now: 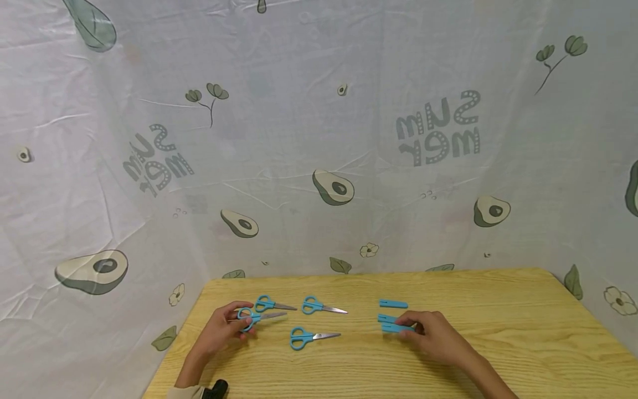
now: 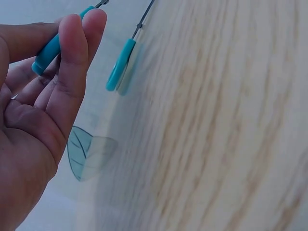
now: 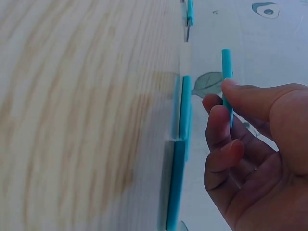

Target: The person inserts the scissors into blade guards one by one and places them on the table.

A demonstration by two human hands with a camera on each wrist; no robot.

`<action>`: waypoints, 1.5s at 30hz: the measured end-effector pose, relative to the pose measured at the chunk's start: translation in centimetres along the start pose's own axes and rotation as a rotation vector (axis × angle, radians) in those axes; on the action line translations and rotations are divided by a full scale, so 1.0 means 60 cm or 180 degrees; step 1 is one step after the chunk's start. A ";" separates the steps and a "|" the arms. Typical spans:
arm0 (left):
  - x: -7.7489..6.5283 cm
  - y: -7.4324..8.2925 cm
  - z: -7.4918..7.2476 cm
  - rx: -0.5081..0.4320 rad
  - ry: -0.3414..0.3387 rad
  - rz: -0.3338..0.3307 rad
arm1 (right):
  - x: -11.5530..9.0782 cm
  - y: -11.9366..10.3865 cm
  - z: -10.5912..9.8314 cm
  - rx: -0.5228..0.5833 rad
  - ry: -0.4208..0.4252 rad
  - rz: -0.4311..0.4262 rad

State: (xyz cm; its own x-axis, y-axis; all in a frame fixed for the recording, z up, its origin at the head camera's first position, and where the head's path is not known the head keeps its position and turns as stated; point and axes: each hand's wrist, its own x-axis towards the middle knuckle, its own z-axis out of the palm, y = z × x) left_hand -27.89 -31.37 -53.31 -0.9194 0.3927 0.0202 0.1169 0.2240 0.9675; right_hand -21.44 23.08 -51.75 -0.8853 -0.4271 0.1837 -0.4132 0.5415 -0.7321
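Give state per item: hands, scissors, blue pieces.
Left hand: gripping scissors
Right hand: pinching a blue piece
Gripped scissors: closed, blades bare
Back-left scissors: on table, closed, bare
Back-middle scissors: on table, closed, bare
Front scissors: on table, closed, bare
Pinched piece: off the table
Other blue pieces: lying on table

The table [image 1: 349, 368] is yellow-tan wood with darker wavy grain. On the table, the scissors [image 1: 314, 336] have bright blue handles [image 1: 304, 336] and silver-grey blades [image 1: 329, 335]; the covers [image 1: 393, 303] there are plain blue. Behind the table, the curtain [image 1: 279, 138] is pale greyish white, printed with cream-and-green avocados [image 1: 326, 188], grey-green leaves [image 1: 340, 265], cream flowers [image 1: 369, 250] and grey lettering [image 1: 440, 145]. At the table's near edge, a sleeve [image 1: 185, 393] is beige.
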 end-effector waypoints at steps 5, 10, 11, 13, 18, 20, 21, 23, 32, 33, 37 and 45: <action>0.002 0.007 0.003 0.0031 0.0050 -0.0033 | -0.011 -0.004 -0.013 -0.0152 0.0053 0.0073; 0.002 0.012 0.007 0.0036 0.0081 -0.0046 | -0.018 -0.007 -0.025 -0.0299 0.0124 0.0138; 0.002 0.013 0.008 0.0025 0.0080 -0.0041 | -0.019 -0.008 -0.027 -0.0312 0.0134 0.0136; 0.001 0.014 0.009 0.0004 0.0067 -0.0036 | -0.020 -0.009 -0.030 -0.0319 0.0143 0.0124; 0.000 0.015 0.012 0.0021 0.0047 -0.0021 | -0.022 -0.010 -0.035 -0.0288 0.0110 0.0116; 0.000 0.016 0.014 0.0051 0.0057 -0.0007 | -0.023 -0.010 -0.036 -0.0283 0.0096 0.0121; 0.000 0.017 0.014 0.0064 0.0060 0.0000 | -0.023 -0.010 -0.036 -0.0279 0.0092 0.0125; 0.000 0.019 0.015 0.0092 0.0068 0.0010 | -0.023 -0.010 -0.037 -0.0280 0.0090 0.0138; 0.002 0.028 0.020 0.0058 -0.0001 0.0035 | -0.024 -0.015 -0.039 -0.0308 0.0146 0.0194; 0.002 0.029 0.021 0.0050 -0.0012 0.0042 | -0.024 -0.015 -0.040 -0.0317 0.0150 0.0200; 0.004 0.034 0.027 0.0018 -0.0050 0.0083 | -0.024 -0.016 -0.041 -0.0362 0.0167 0.0219; 0.005 0.047 0.042 0.0047 -0.0106 0.0126 | -0.034 -0.014 -0.046 -0.0409 0.0186 0.0271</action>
State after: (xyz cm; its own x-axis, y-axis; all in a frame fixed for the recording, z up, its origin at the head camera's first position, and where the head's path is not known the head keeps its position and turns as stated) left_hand -26.89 -28.40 -51.21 -0.9011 0.4308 0.0499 0.1588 0.2206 0.9623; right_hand -19.88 25.51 -49.72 -0.9276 -0.3350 0.1653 -0.3568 0.6637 -0.6574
